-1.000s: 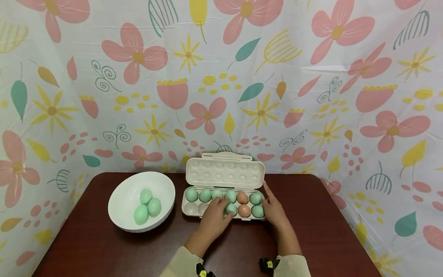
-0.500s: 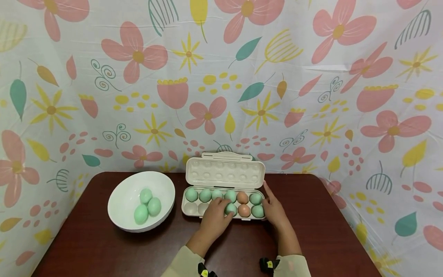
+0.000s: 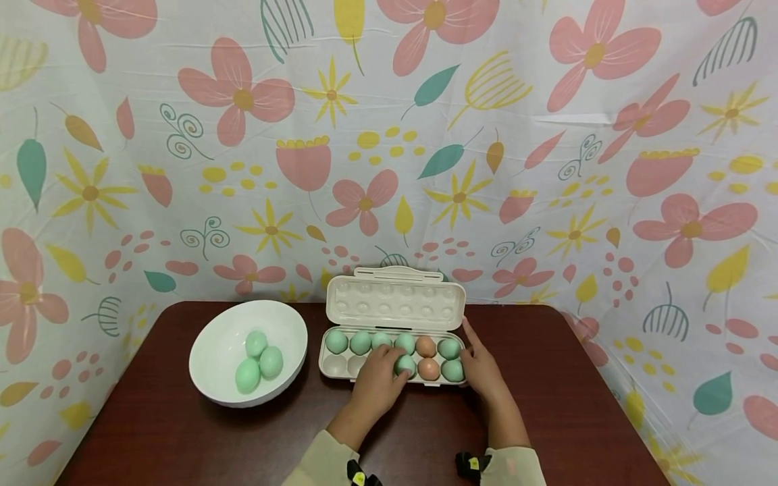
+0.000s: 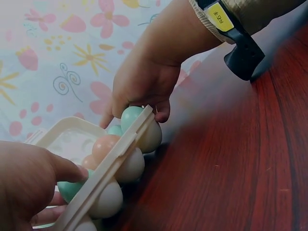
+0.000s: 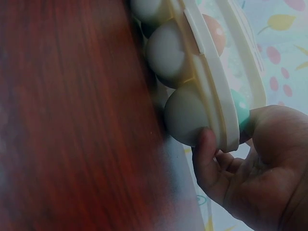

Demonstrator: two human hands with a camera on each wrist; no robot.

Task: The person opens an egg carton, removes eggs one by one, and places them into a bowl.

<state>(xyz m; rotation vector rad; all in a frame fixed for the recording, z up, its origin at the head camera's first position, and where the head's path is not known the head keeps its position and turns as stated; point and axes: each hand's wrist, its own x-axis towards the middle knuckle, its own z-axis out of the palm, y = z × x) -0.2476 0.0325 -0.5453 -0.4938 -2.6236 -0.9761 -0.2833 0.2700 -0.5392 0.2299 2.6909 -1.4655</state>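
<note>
A cream plastic egg carton (image 3: 395, 304) stands with its lid raised on the table, its cups holding several green eggs and two brown ones (image 3: 428, 369). My left hand (image 3: 378, 383) reaches over the front row. Its thumb and fingers pinch a green egg (image 3: 405, 366) that sits in a front-row cup; the left wrist view shows the thumb (image 4: 72, 171) on that egg. Two front cups (image 3: 335, 366) at the left end hold no egg, and my left hand hides the cup beside them. At the right end, my right hand (image 3: 483, 371) grips the carton's side, fingers around its edge (image 5: 231, 139).
To the left of the carton, a white bowl (image 3: 206, 364) contains three light green eggs (image 3: 271, 363). Both stand on a dark red-brown wooden table (image 3: 571, 405). A flower-printed cloth (image 3: 389, 135) hangs directly behind the table and along its sides.
</note>
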